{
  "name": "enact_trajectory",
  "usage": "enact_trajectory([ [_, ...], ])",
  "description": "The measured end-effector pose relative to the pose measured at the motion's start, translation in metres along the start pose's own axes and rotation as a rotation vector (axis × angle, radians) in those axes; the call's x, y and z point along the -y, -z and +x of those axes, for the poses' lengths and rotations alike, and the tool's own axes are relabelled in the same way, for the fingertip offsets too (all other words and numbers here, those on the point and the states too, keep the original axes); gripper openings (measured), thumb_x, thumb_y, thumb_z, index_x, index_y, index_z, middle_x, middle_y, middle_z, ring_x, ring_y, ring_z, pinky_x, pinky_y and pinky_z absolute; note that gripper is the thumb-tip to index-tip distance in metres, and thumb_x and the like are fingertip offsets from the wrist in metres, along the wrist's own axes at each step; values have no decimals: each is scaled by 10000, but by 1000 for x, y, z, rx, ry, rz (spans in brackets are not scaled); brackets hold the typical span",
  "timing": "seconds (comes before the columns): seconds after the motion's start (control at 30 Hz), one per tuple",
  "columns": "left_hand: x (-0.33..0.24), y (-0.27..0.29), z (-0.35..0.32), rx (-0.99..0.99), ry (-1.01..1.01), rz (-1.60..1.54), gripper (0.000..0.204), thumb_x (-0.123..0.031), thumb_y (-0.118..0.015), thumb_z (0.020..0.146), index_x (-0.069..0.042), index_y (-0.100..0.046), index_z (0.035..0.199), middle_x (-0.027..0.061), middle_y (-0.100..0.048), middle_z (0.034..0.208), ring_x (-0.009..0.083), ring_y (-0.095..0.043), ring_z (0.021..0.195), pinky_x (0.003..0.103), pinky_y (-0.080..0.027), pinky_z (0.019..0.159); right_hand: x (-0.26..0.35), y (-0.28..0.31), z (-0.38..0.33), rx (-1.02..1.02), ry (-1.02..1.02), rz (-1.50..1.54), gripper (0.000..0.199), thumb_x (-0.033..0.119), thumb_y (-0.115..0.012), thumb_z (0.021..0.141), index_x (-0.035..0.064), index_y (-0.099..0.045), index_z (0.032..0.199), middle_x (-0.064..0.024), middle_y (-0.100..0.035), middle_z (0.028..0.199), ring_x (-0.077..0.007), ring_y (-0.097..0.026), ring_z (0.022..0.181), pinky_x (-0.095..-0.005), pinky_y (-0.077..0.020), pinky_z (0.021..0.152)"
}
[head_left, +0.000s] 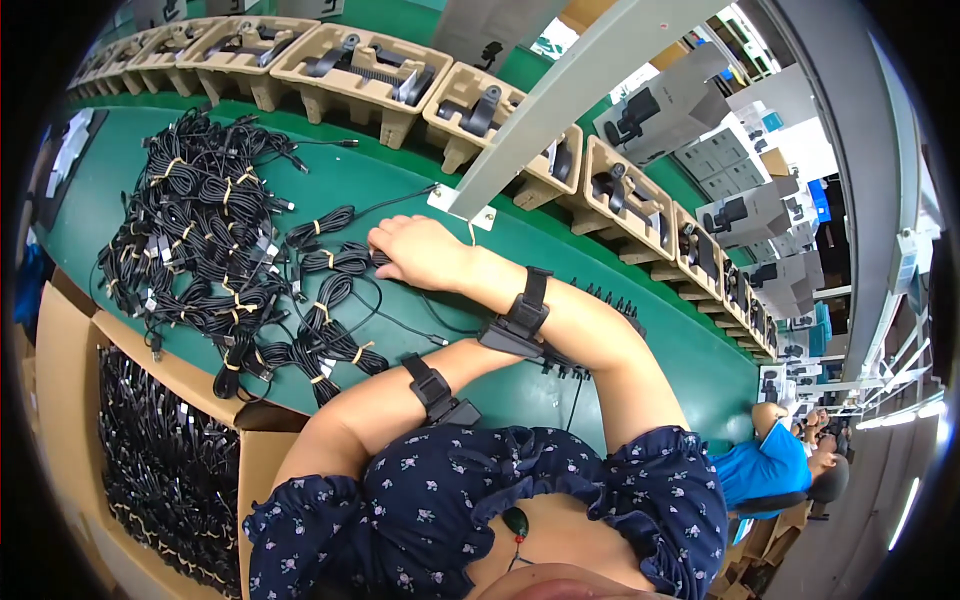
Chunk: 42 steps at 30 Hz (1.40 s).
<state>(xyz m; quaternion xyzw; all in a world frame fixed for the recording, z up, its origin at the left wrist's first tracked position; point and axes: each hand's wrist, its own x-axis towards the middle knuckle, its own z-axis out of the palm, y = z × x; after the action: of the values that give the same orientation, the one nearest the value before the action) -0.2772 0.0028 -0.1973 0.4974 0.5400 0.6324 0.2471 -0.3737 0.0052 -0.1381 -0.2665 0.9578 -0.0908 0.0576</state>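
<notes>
My right hand (420, 250) reaches across to the left side of the green bench, its fingers closed on the end of a black cable bundle (345, 259) bound with a pale tie. More tied cable bundles (320, 325) lie just beside it, at the edge of a large heap of black cables (195, 220). My left forearm (470, 365) passes beneath the right one, which hides my left hand. Past the crossed arms, a black strip with rows of short prongs (622, 308) shows in part on the bench. Both wrists carry black strapped devices.
Moulded tan trays (360, 75) holding black parts line a green strip behind the bench. A grey metal post (570, 95) slants over the bench. An open cardboard box (270, 450) full of black cables stands at lower left. Someone in a blue shirt (765, 465) sits at right.
</notes>
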Motion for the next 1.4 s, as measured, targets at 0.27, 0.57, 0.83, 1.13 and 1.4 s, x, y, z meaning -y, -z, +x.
enact_trajectory([
  [0.27, 38, -10, 4, -154, -188, 87, 263, -192, -602, 799, -23, -572, 997, 146, -596, 1001, 249, -590, 889, 356, -459, 770, -14, 19, -52, -82, -248, 390, 343, 104, -555, 831, 45, -439, 1148, -166, -592, 825, -311, -584, 768, -401, -449, 668],
  [0.57, -40, 9, 7, 116, 354, -709, 595, -181, -582, 842, -98, -229, 1314, 15, -466, 731, 66, -407, 516, 169, -312, 443, -20, 55, -167, -581, -592, 973, 214, 179, -537, 888, 26, -541, 1037, 30, -503, 677, -35, -444, 602, -197, -383, 499],
  [0.83, -6, 27, 9, -220, 344, -1166, 159, -219, -470, 926, -69, -504, 970, 9, -474, 682, 76, -416, 533, 168, -302, 426, -16, 51, -225, -923, -595, 1229, 227, 250, -422, 951, 45, -513, 925, -6, -516, 697, -84, -452, 621, -210, -378, 596],
  [1.13, -15, 1, -4, -43, 340, -776, 144, -102, -528, 879, -8, -520, 988, 72, -583, 798, 139, -569, 684, 240, -470, 604, 12, 15, -217, -432, -428, 353, 374, 181, -492, 876, 97, -453, 1238, -201, -490, 1209, -349, -527, 1042, -391, -451, 843],
  [1.4, -11, 9, 2, -28, 281, -512, 324, -37, -455, 887, -20, -368, 1199, 111, -565, 924, 145, -564, 734, 235, -459, 646, -17, 34, -268, -651, -897, 67, 260, 263, -546, 852, 96, -581, 1048, -143, -633, 848, -308, -618, 766, -366, -488, 655],
])
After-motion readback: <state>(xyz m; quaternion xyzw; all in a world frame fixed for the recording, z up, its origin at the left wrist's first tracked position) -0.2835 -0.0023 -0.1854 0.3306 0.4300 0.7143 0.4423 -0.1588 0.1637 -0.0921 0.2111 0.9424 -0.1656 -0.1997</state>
